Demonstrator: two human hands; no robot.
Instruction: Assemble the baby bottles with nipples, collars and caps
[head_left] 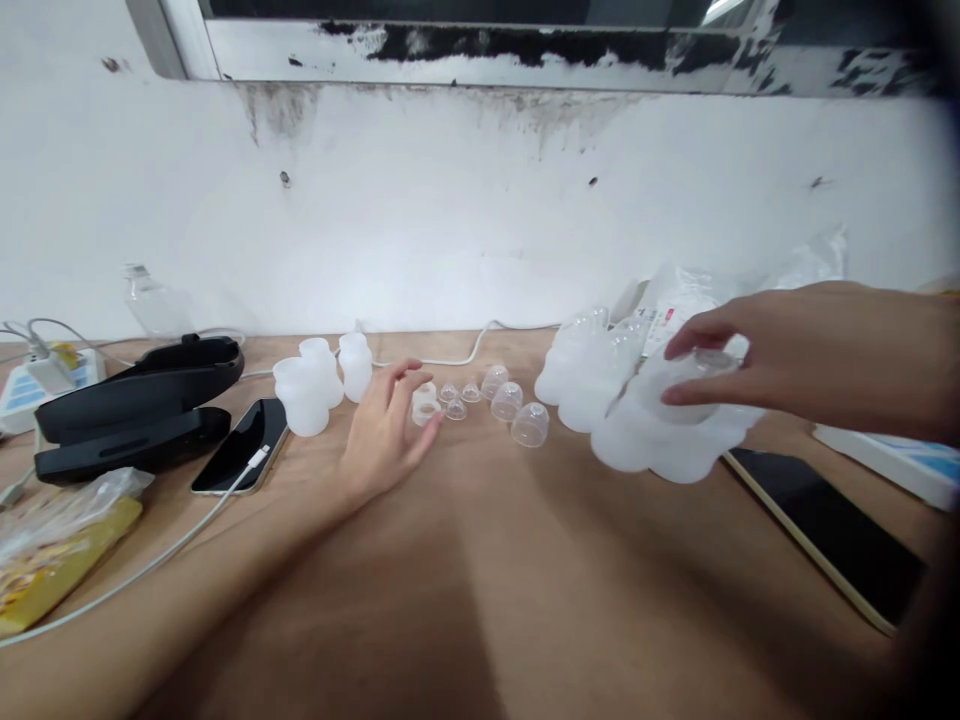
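Note:
My left hand (386, 430) is open, thumb and fingers apart around two small white rings (426, 410); whether it touches them I cannot tell. Just right of the rings lie several small clear nipple-shaped pieces (455, 409) and three larger clear dome caps (530, 425). Left of that hand stand three frosted white bottles (301, 398) without caps. Over at the right, my right hand (712, 365) has its thumb and fingers closed around a clear dome cap (709, 362) at the top of a white bottle. More frosted bottles with clear tops (581, 375) crowd beside it.
A phone (244, 445) with a white cable lies at left, near a black case (142, 400) and a yellow food bag (67, 550). Another phone (825, 530) and a power strip (892, 460) lie at right. A clear plastic bag (690, 290) sits against the wall.

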